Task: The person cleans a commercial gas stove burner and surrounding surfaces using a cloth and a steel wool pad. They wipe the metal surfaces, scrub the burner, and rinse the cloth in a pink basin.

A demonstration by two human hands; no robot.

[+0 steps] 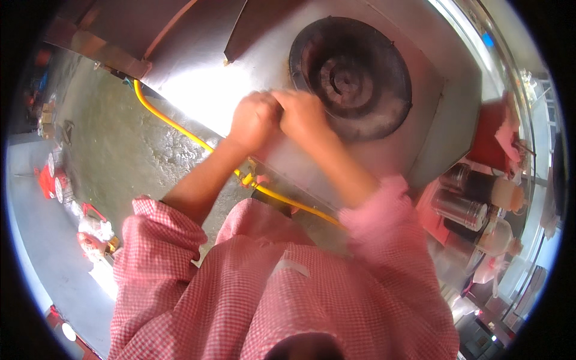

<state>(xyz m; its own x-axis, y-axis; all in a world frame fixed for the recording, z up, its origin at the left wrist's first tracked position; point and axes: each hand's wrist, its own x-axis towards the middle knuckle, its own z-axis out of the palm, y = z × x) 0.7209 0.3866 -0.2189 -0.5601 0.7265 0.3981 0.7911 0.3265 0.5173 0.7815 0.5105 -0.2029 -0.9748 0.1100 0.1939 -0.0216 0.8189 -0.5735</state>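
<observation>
My left hand (255, 119) and my right hand (300, 112) meet over the metal stove top (288, 155), both with fingers curled. They look pressed together or around something small; what lies between them is hidden and blurred. Just beyond my right hand sits a round black burner ring (351, 78) set in the metal surface. Strong glare whitens the metal beside my left hand. Below my wrists a yellow gas hose (180, 128) with a brass-coloured valve (247, 179) runs along the stove's front edge.
Metal canisters (459, 211) and plastic bottles (497, 236) stand at the right. A red container (486, 135) is near the stove's right end. Wet concrete floor (121, 135) shows at the left, with bags and boxes beyond. A dark metal panel (252, 27) rises at the back.
</observation>
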